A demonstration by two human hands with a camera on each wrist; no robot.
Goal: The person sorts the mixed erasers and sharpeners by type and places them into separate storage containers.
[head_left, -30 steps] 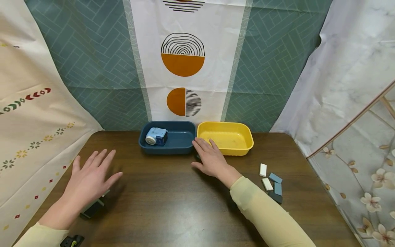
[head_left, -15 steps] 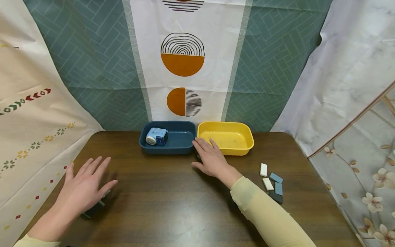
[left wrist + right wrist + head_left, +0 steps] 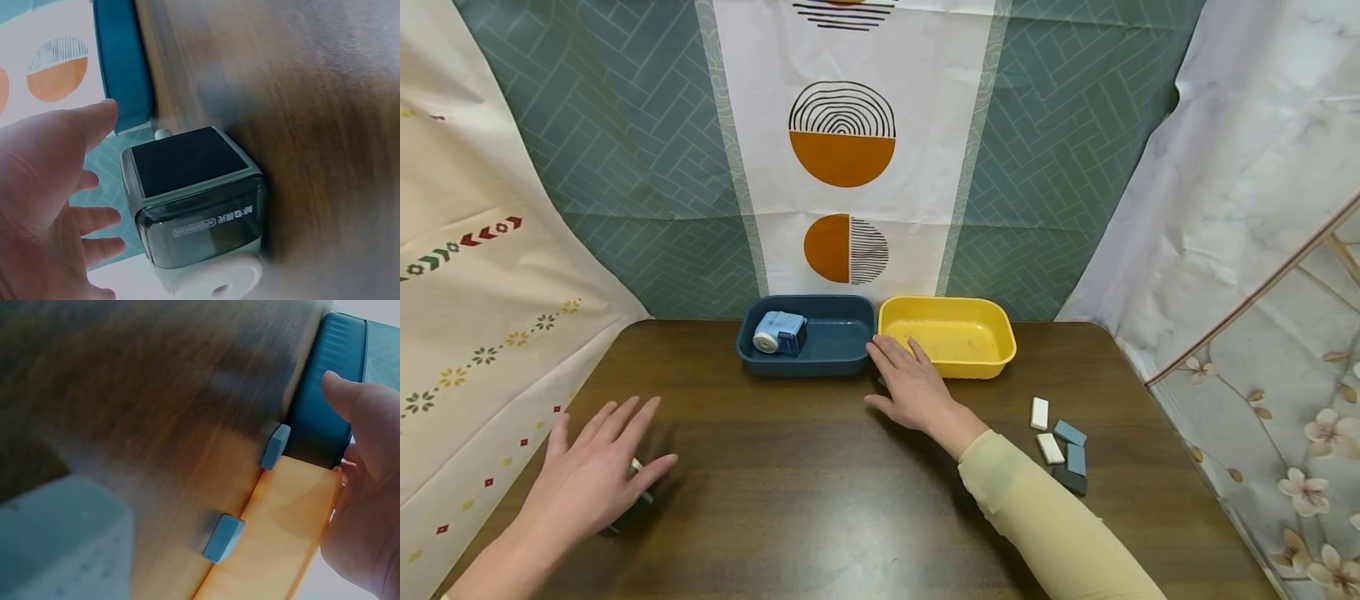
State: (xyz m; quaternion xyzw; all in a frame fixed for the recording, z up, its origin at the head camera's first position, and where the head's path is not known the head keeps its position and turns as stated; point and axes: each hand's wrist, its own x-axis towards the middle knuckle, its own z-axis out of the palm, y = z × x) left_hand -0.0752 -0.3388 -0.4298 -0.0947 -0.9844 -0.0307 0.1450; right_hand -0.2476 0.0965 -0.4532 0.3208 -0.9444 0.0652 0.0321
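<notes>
My left hand (image 3: 587, 467) is held over the left side of the table, fingers spread. Beside its palm and thumb in the left wrist view stands a pencil sharpener (image 3: 197, 219) with a dark see-through drawer and a pale round front with a hole; the hand partly hides it in the head view. My right hand (image 3: 917, 392) reaches with straight fingers to where the blue bin (image 3: 838, 367) and yellow bin (image 3: 981, 368) meet. Below that hand, two small blue-grey blocks, one nearer the blue bin (image 3: 275, 447) and another (image 3: 224, 539), lie along the yellow bin's front.
A light blue pencil sharpener (image 3: 784, 331) with a white round front lies in the blue bin. On the table's right are white blocks (image 3: 1050, 448), blue-grey blocks (image 3: 1075, 459) and a dark block (image 3: 1070, 481). Cloth hangs behind the bins and along both sides.
My left hand has moved down and leftward, back toward the body, staying spread near the pencil sharpener. The right hand, the bins and the blocks stay where they were.
</notes>
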